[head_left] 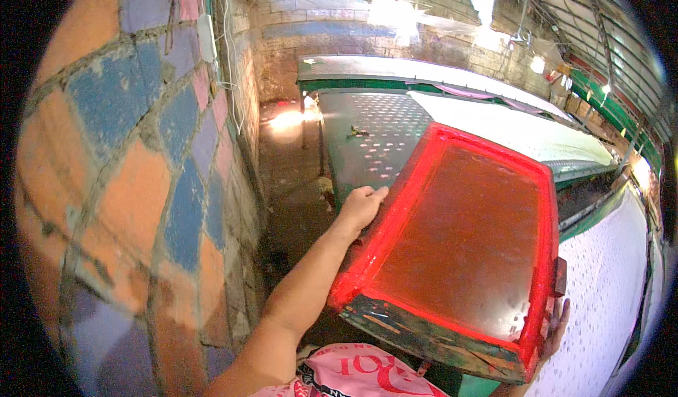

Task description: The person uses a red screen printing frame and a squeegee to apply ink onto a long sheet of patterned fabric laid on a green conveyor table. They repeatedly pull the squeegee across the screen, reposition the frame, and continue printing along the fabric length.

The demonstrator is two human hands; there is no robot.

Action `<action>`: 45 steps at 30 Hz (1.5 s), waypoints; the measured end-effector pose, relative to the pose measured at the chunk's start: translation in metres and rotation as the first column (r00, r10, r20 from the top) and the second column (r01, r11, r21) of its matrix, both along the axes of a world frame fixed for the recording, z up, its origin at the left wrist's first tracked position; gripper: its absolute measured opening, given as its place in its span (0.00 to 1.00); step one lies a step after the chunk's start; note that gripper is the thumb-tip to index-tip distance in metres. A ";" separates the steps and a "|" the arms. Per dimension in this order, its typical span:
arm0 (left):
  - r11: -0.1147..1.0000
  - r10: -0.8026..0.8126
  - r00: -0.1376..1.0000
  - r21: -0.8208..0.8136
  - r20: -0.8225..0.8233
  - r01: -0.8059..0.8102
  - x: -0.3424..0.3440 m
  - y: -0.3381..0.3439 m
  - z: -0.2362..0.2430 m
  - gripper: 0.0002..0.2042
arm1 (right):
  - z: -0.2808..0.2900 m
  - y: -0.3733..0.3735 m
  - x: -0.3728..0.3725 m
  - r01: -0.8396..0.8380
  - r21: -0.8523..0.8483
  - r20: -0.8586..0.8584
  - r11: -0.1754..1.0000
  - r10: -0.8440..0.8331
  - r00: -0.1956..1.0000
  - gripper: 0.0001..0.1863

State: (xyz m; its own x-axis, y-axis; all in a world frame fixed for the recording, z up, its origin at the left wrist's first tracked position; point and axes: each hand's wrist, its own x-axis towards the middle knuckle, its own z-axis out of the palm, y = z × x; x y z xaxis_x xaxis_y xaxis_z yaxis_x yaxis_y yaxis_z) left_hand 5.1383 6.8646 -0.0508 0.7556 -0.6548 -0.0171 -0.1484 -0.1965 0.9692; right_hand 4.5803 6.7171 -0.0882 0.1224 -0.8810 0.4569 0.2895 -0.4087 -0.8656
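Observation:
I hold a screen printing frame [459, 235] in front of me, tilted, with red-coated borders around a translucent brown-orange mesh panel. Its near wooden side is dark and stained. My left hand [364, 206] is closed on the left border, its fingertips partly hidden by the frame. On the lower right side, my right hand [558, 330] grips the frame's edge; much of that palm and forearm is behind it. Beyond the frame lies a dark table [339, 143] with rows of pale pinkish marks and a small dark object [359, 131] on it.
White sheeting with small dots covers a long table [600, 284] on the right. Another pale-covered table [452, 69] stands farther back. A wall [134, 199] painted in orange, blue and purple patches runs close along the left. Floor [289, 213] shows between wall and tables.

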 end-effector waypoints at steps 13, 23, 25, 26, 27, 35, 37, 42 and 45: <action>0.993 0.114 0.993 -0.043 0.036 -0.112 0.349 -0.042 -0.004 0.23 | -0.045 -0.148 0.333 -0.341 -0.053 0.117 0.939 0.345 0.931 0.34; 1.000 0.024 1.000 0.000 0.007 -0.024 0.612 -0.115 -0.004 0.24 | -0.043 -0.154 0.581 -0.179 0.032 0.210 0.983 0.169 0.963 0.34; 1.000 -0.007 1.000 0.030 -0.002 0.007 0.661 -0.138 -0.014 0.24 | -0.043 -0.164 0.624 -0.146 0.020 0.201 0.989 0.139 0.970 0.34; 0.999 -0.017 1.000 0.032 -0.006 0.017 0.682 -0.152 -0.017 0.24 | -0.043 -0.172 0.640 -0.197 0.050 0.279 0.979 0.176 0.944 0.34; 0.999 -0.032 0.999 0.026 -0.011 0.033 0.703 -0.167 -0.015 0.24 | -0.050 -0.184 0.652 -0.143 -0.001 0.135 0.990 0.142 0.981 0.34; 0.998 0.014 0.997 0.056 0.075 -0.018 0.928 -0.272 -0.031 0.24 | -0.024 -0.236 0.938 -0.057 0.195 0.200 0.979 0.017 0.980 0.31; 0.998 0.007 0.997 0.069 0.079 -0.012 0.983 -0.289 -0.018 0.24 | -0.042 -0.300 0.976 -0.141 0.202 0.291 0.969 0.078 0.953 0.31; 0.982 0.175 0.980 0.057 0.091 -0.181 1.125 -0.298 -0.022 0.24 | -0.024 -0.362 1.146 -0.298 0.138 0.327 0.945 0.240 0.914 0.28; 0.984 0.176 0.984 0.042 0.011 -0.176 1.227 -0.310 -0.032 0.24 | -0.013 -0.388 1.259 -0.239 0.232 0.279 0.943 0.171 0.945 0.29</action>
